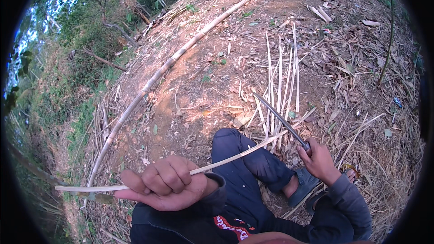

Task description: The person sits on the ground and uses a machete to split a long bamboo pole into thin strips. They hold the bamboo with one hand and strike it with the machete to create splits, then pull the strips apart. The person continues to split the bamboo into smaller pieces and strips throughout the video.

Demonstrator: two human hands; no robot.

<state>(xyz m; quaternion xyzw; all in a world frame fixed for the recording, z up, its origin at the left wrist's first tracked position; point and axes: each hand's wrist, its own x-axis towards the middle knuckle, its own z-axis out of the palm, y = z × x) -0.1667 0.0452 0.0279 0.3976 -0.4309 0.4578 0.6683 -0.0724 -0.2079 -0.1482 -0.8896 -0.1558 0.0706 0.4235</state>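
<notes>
My left hand is closed around a long, pale bamboo strip. One end sticks out to the left of the fist; the rest crosses over my bent knee and rises to the right. In my right hand is a knife, gripped by its dark handle. Its long, narrow blade points away and to the left, and its lower part lies close to the strip's far end. Whether blade and strip touch, I cannot tell. Beyond the knife, several split bamboo strips lie in a loose bundle on the ground.
A long bamboo pole runs across the slope from lower left to the far top. Dry leaves and shavings litter the ground at right. Green brush borders the left side. My sandalled foot rests near my right forearm.
</notes>
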